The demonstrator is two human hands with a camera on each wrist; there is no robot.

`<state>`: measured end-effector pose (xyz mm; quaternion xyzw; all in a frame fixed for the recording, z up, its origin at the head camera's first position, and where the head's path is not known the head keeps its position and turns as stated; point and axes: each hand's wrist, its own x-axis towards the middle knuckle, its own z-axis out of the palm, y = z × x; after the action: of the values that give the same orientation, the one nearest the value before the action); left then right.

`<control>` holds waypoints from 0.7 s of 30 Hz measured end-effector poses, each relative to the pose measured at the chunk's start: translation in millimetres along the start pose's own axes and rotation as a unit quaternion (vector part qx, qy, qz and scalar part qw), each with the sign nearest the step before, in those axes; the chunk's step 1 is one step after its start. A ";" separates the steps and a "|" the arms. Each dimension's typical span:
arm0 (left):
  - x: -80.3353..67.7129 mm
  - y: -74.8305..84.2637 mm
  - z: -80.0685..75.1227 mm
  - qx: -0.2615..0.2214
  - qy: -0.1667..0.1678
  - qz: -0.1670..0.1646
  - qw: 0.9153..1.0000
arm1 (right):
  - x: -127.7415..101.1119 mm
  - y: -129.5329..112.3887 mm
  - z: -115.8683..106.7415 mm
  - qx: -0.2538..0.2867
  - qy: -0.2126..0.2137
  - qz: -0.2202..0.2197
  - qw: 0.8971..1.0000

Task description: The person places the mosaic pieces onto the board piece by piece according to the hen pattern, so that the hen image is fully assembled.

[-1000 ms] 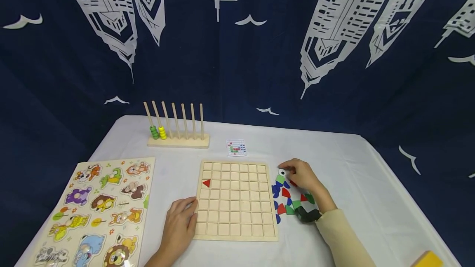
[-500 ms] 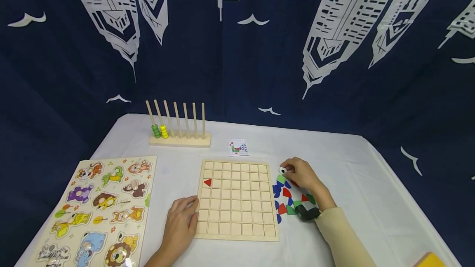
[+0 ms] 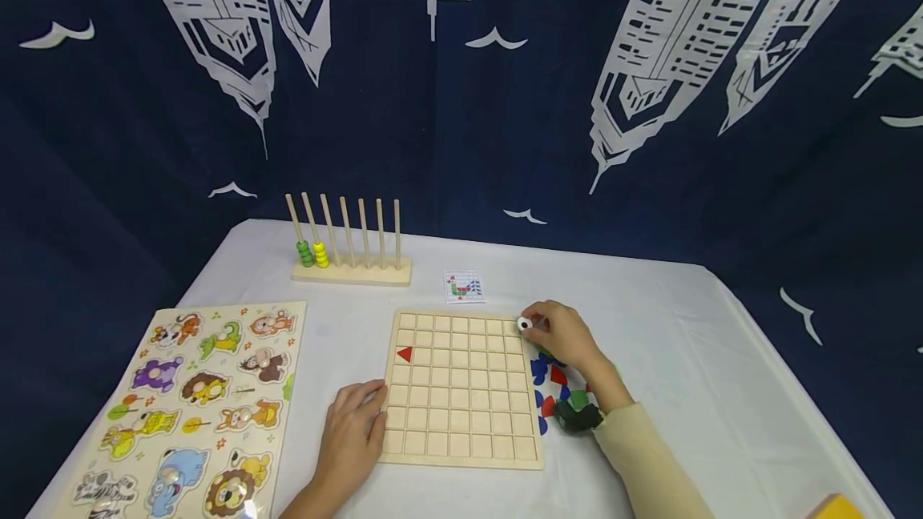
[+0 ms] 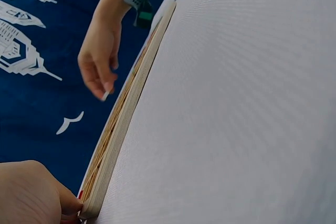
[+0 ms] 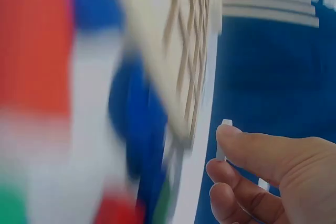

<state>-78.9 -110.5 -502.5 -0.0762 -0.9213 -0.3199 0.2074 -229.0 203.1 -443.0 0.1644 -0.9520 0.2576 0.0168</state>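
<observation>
Between thumb and fingertips my right hand (image 3: 564, 335) pinches a white disc with a black dot (image 3: 524, 324), near the grid board's upper right corner. Its thin edge shows in the right wrist view as a white sliver (image 5: 221, 153). The wooden grid board (image 3: 461, 399) lies flat before me, with one red triangle (image 3: 405, 354) in its leftmost column, third row from the top. My left hand (image 3: 349, 427) rests against the board's left edge with relaxed fingers. Loose red, blue and green pieces (image 3: 539, 368) lie along the board's right side, partly hidden under my right hand and forearm.
A small picture card (image 3: 465, 287) lies beyond the board. Back left stands a peg rack (image 3: 351, 272) with green and yellow beads. An animal puzzle board (image 3: 216, 379) covers the table's left side. A yellow object (image 3: 836, 506) sits at the lower right.
My right hand has lifted the white disc from beside the loose pieces and moved it left to the board's upper right corner. My left hand stays at the board's edge.
</observation>
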 end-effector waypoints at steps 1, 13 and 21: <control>0.0 -0.2 0.0 0.001 0.001 0.001 1.000 | 0.4 -7.3 3.7 0.005 -0.002 -0.012 1.000; 0.0 -0.4 0.2 0.003 0.004 0.007 1.000 | 12.4 -96.0 53.3 0.024 -0.033 -0.122 0.992; 0.6 -0.4 -1.2 0.008 -0.005 0.003 1.000 | 19.4 -114.7 70.6 0.002 -0.066 -0.131 0.989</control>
<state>-79.1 -111.6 -501.6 -0.0786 -0.9245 -0.3117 0.2047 -206.7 68.9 -446.3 0.3046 -0.9206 0.2440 -0.0133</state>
